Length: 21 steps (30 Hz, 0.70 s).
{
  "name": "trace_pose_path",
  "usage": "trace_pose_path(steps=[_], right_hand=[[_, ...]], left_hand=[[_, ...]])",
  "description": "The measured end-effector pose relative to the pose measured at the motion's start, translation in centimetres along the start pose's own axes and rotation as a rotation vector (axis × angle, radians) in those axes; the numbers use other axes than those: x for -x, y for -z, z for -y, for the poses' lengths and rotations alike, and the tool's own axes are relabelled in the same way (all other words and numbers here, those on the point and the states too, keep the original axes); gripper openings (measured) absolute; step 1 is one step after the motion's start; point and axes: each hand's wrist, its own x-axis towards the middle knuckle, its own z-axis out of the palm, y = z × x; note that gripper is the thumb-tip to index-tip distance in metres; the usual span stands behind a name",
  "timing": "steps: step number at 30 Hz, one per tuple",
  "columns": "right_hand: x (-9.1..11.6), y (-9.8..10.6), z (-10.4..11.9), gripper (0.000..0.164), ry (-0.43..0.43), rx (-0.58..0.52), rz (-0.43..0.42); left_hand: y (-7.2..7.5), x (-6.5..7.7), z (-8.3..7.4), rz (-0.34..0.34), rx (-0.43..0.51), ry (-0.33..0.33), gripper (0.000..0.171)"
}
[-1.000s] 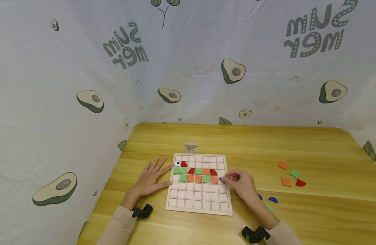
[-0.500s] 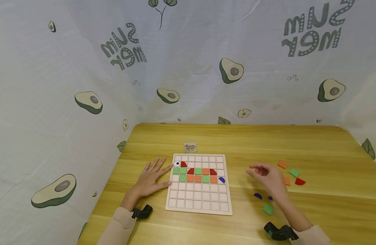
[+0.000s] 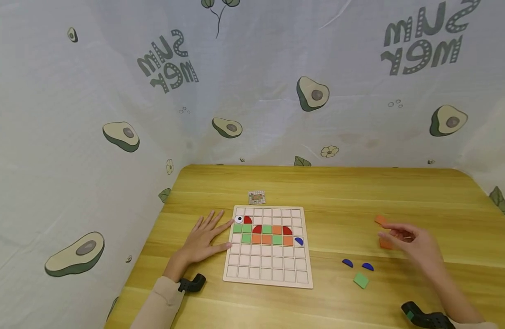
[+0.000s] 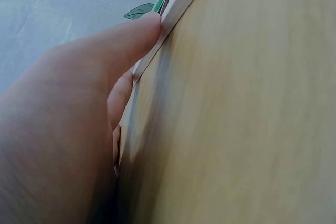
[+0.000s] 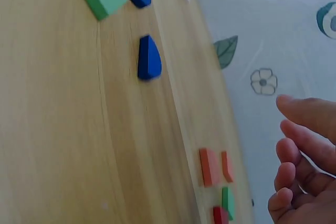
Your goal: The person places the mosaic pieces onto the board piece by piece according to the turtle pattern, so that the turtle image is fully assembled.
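My left hand lies spread on the table, fingertips and thumb at the left edge of the wooden grid board. In the left wrist view the thumb touches the board's side. The board bears a white eye tile, a blue half-round tile, and red, green and orange tiles. My right hand hovers over the loose tiles at right, overlapping an orange square and near another orange tile. The right wrist view shows its fingers loosely bent, thumb apart, nothing between them. It hides the green and red tiles in the head view.
Two blue half-round tiles and a green square lie right of the board. A small picture card rests behind it. The right wrist view shows a loose green tile and red tile. A printed cloth hangs behind the table.
My right hand has let go of the blue half-round tile on the board and moved right to the loose tiles. The left hand has stayed in place.
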Motion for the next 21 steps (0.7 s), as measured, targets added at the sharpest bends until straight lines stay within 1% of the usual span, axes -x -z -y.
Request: trace_pose_path(steps=[5, 11, 13, 17, 21], right_hand=[[0.4, 1.8, -2.0, 0.039, -0.006, 0.045, -0.025], [0.7, 3.3, -3.9, 0.038, -0.075, 0.065, -0.011], [0.7, 3.5, -4.3, 0.036, -0.091, 0.066, -0.002], [0.7, 3.7, -4.9, 0.035, -0.089, 0.065, 0.008], [0.8, 3.7, -5.3, 0.040, -0.087, 0.086, 0.031]], left_hand=[[0.0, -0.1, 0.0, 0.006, 0.000, -0.002, 0.071], [0.2, -0.2, -0.1, 0.006, 0.016, -0.001, 0.071], [0.2, -0.2, -0.1, 0.005, 0.013, 0.001, 0.071], [0.3, -0.2, -0.1, 0.012, 0.002, 0.005, 0.071], [0.2, 0.0, 0.0, 0.022, 0.004, 0.010, 0.071]])
